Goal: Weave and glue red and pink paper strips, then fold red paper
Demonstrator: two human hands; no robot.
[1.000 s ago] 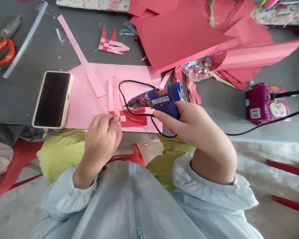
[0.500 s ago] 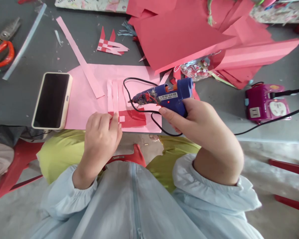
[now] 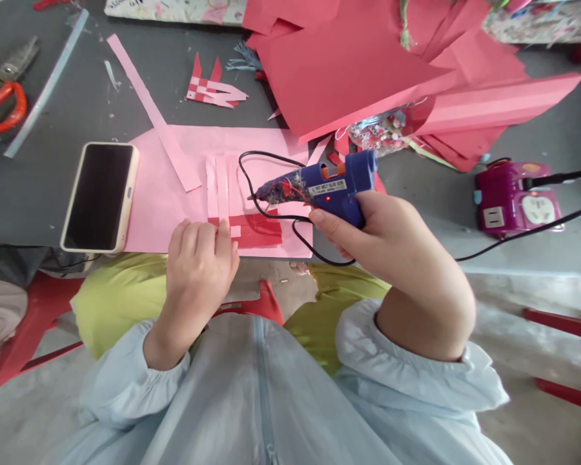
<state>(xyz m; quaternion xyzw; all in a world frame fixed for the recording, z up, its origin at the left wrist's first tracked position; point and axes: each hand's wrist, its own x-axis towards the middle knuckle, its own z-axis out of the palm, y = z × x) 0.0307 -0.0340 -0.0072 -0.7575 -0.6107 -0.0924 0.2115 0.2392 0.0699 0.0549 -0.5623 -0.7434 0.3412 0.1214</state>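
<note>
My right hand is wrapped round the handle of a blue hot melt glue gun, whose red light is lit. The gun's dirty nozzle points left, and its black cord loops around it. My left hand has its fingers together and bent, pressing the left end of woven red and pink paper strips at the table's near edge. Pink strips run up from the red ones. Under them lies a pink paper sheet. The left fingertips partly hide the weave.
Left of the sheet lies a phone; beyond it are a glue stick and scissors. A finished woven paper fish lies farther back. Red paper sheets, a bag of small beads and a purple power socket are at right.
Almost nothing differs. My left hand has shifted very slightly on the paper strips, and the glue gun stays at the same place in my right hand.
</note>
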